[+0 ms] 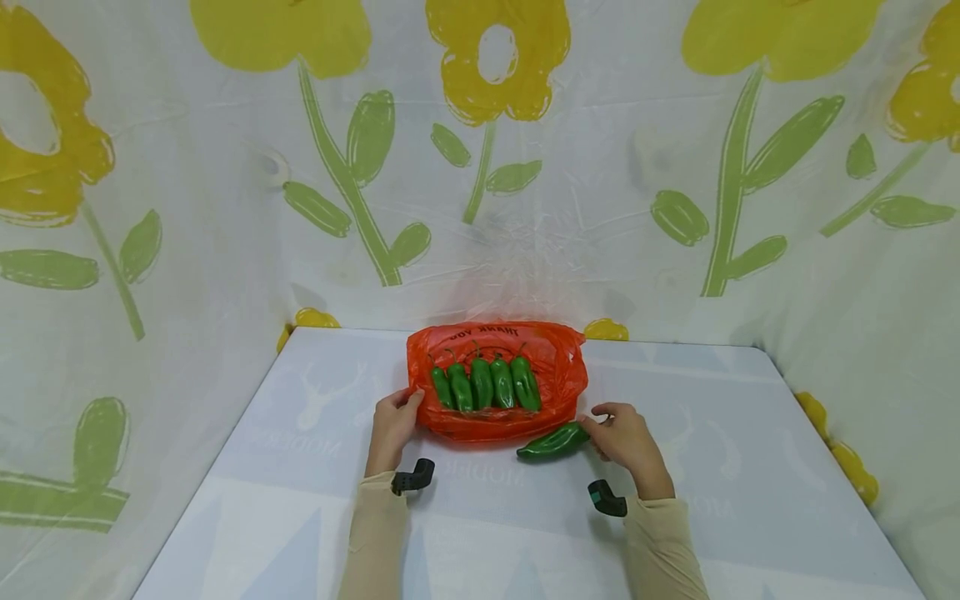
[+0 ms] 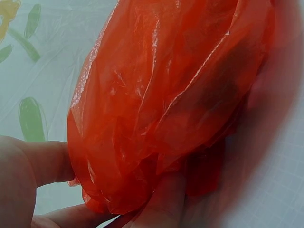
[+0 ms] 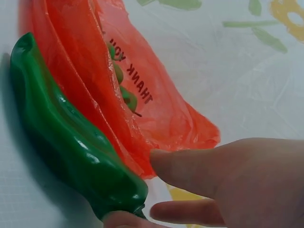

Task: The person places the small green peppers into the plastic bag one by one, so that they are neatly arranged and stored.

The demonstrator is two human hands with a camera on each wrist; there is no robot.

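Note:
A red plastic bag with "THANK YOU" print lies spread at the table's far edge, its mouth open towards me. Several green peppers stand side by side in it. My left hand grips the bag's left edge, thumb and fingers around the thin folds. At the bag's front right, another green pepper lies slanted, pointed tip to the left. My right hand pinches its stem end, the thumb against it. The right index finger reaches to the bag's edge.
A pale table with faint printed patterns carries the bag. Behind and at both sides hangs a white curtain with yellow flowers. Black wrist cameras sit on the left wrist and right wrist.

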